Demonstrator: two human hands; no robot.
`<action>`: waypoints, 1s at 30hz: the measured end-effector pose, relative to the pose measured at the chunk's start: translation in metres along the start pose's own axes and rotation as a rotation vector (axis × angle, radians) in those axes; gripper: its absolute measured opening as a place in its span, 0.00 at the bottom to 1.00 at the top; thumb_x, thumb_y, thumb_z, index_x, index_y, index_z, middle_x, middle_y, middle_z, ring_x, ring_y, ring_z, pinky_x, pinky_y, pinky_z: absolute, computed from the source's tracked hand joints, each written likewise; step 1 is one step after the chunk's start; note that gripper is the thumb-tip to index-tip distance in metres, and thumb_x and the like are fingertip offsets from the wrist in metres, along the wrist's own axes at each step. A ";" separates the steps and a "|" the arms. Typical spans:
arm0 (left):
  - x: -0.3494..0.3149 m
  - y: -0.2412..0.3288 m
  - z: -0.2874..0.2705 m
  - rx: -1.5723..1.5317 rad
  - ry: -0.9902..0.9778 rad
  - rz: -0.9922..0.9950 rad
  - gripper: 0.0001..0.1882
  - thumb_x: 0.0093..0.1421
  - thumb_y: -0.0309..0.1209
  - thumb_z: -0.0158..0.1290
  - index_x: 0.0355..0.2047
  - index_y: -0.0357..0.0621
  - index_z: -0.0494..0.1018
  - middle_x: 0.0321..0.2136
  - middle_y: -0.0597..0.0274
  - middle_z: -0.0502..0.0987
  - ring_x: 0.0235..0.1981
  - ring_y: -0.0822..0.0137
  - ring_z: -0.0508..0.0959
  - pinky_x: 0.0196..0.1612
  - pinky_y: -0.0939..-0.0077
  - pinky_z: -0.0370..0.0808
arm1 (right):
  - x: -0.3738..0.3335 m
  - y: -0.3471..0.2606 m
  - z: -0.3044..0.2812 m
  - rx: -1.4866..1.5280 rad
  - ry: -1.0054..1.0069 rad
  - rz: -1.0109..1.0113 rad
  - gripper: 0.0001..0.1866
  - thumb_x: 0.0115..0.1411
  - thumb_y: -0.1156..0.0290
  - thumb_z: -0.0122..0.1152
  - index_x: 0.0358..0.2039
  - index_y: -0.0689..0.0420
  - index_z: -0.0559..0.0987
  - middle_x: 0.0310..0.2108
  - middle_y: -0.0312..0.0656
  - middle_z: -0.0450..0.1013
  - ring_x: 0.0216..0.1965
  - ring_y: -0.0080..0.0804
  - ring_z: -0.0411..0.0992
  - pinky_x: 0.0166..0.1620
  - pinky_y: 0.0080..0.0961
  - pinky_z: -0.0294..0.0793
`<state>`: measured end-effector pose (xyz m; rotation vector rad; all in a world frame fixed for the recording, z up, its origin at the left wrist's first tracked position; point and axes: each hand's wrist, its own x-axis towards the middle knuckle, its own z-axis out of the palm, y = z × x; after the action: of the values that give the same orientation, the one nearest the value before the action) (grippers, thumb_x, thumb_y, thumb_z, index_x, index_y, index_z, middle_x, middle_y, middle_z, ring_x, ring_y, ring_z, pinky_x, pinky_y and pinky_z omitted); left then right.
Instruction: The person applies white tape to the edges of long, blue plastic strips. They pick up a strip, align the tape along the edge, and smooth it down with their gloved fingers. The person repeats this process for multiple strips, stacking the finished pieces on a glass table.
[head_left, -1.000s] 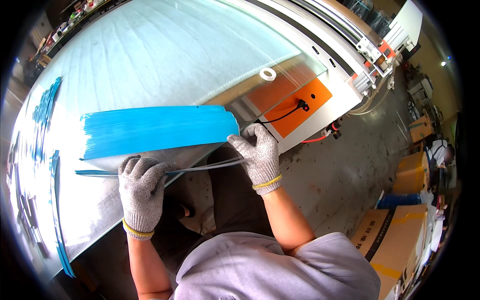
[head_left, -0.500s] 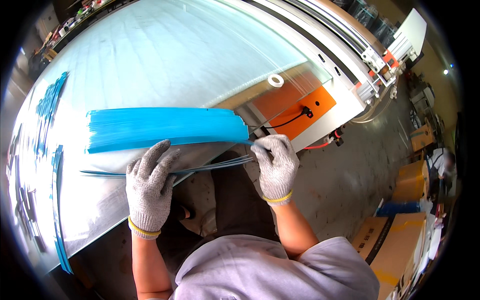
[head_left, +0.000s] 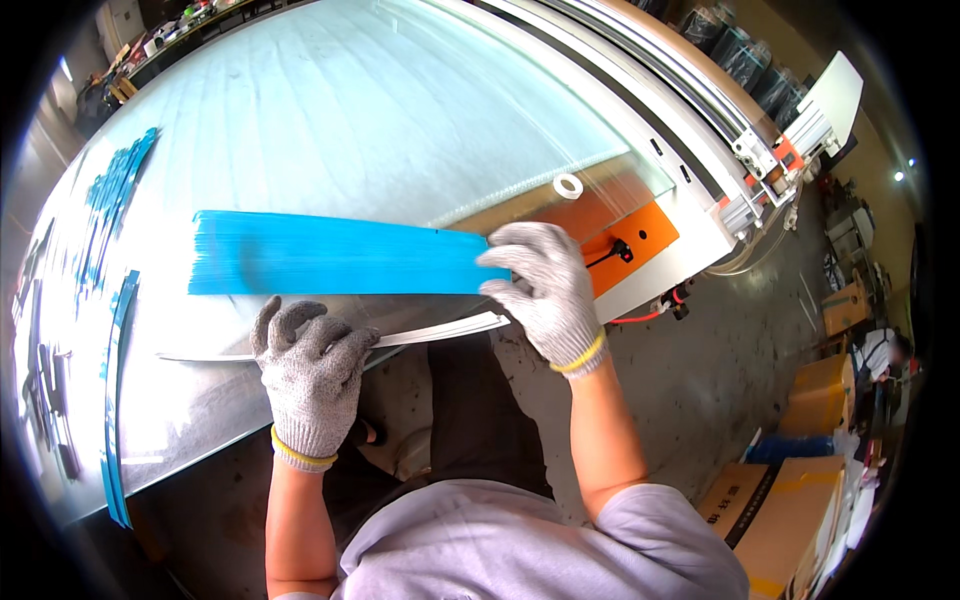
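Note:
A wide bundle of thin blue strips (head_left: 340,256) lies side by side on the glass-topped table (head_left: 400,110). At its right end my gloved right hand (head_left: 548,290) curls round the strip ends, fingers above and thumb at the near corner. My gloved left hand (head_left: 315,370) bends over a few narrow white strips (head_left: 440,328) along the near table edge. These strips come out on both sides of that hand, and their right ends reach past the edge. Its grip underneath is partly hidden by the glove.
Further blue strips (head_left: 115,400) and dark strips (head_left: 50,410) lie at the table's left. A white tape roll (head_left: 567,186) sits by an orange panel (head_left: 640,235) with a black plug. At right are a machine rail (head_left: 690,100) and cardboard boxes (head_left: 780,510) on the floor.
My right hand has shifted from the near strip's tip up onto the bundle's right end. The strips at my left hand, fanned and bluish before, now show white and lie closer together.

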<state>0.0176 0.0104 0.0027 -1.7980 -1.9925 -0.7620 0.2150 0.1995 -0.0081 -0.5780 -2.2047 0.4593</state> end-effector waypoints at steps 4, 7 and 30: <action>0.003 -0.002 0.002 -0.045 -0.013 -0.030 0.09 0.51 0.28 0.63 0.34 0.51 0.83 0.32 0.64 0.78 0.44 0.55 0.77 0.61 0.49 0.67 | 0.022 0.016 0.022 -0.212 -0.116 -0.038 0.15 0.50 0.64 0.75 0.38 0.49 0.81 0.41 0.38 0.76 0.49 0.44 0.73 0.55 0.42 0.70; 0.001 -0.001 0.006 -0.034 -0.031 -0.070 0.14 0.52 0.27 0.62 0.40 0.50 0.82 0.34 0.62 0.77 0.44 0.54 0.76 0.60 0.49 0.67 | 0.043 0.033 0.030 -0.340 -0.111 0.031 0.15 0.55 0.60 0.72 0.41 0.48 0.82 0.42 0.39 0.76 0.49 0.41 0.73 0.55 0.44 0.69; 0.009 -0.011 -0.011 -0.208 -0.232 -0.137 0.08 0.56 0.27 0.59 0.37 0.42 0.82 0.36 0.52 0.80 0.43 0.47 0.77 0.57 0.52 0.69 | -0.018 -0.070 0.017 -0.307 -0.041 -0.349 0.25 0.56 0.65 0.68 0.55 0.53 0.80 0.49 0.40 0.78 0.38 0.38 0.73 0.45 0.37 0.72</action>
<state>0.0041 0.0100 0.0152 -1.9589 -2.2785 -0.8648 0.1944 0.1293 0.0052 -0.3293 -2.3701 -0.0517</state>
